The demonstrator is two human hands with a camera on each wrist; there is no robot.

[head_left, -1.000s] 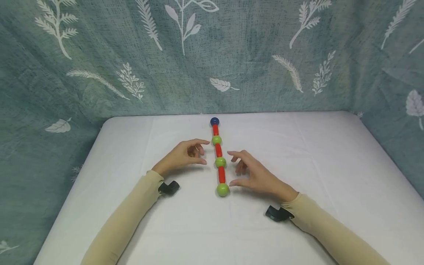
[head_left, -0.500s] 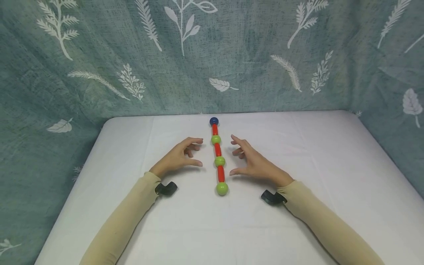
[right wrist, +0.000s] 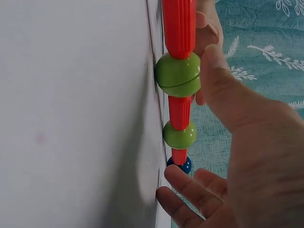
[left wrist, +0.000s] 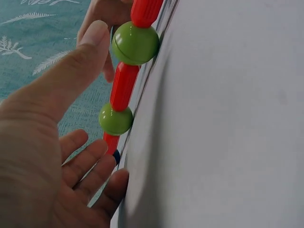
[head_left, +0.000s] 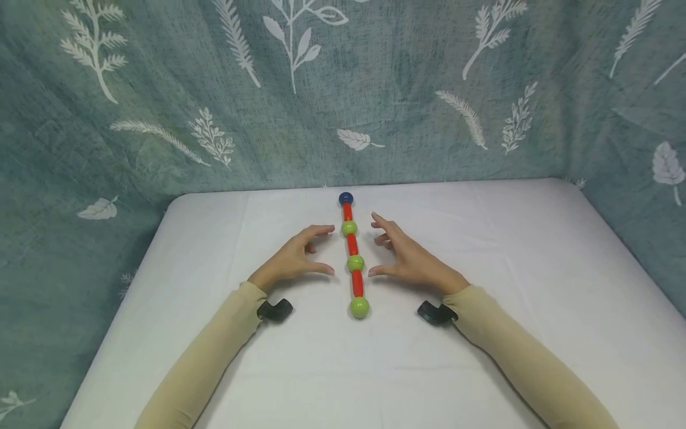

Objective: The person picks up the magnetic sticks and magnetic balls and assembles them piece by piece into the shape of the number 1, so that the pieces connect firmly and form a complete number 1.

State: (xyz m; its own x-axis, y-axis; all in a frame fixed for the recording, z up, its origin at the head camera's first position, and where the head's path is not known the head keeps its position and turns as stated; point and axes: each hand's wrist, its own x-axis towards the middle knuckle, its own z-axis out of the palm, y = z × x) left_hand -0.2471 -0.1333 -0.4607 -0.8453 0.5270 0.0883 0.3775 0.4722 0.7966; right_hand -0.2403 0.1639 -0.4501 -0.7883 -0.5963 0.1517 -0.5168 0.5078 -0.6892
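A straight row of three red rods [head_left: 357, 283] joined by balls lies on the white table, pointing away from me. Its near ball [head_left: 359, 307], middle ball [head_left: 355, 263] and third ball [head_left: 349, 228] are green; the far ball [head_left: 345, 199] is dark blue. On the left side of the row, my left hand [head_left: 292, 256] has its thumb and fingers spread apart and holds nothing. Opposite it, my right hand [head_left: 409, 256] is spread in the same way, also holding nothing. Narrow gaps separate both hands from the row in the head view.
A white cloth covers the table [head_left: 300, 369]. Behind it hangs a green-blue curtain [head_left: 396, 71] with white leaf prints. Black wrist cameras sit at the left cuff [head_left: 276, 310] and the right cuff [head_left: 436, 313].
My right hand has moved away from me along the row, from near its close end to its middle. The left hand drew back a little, then came nearer. The row has stayed put.
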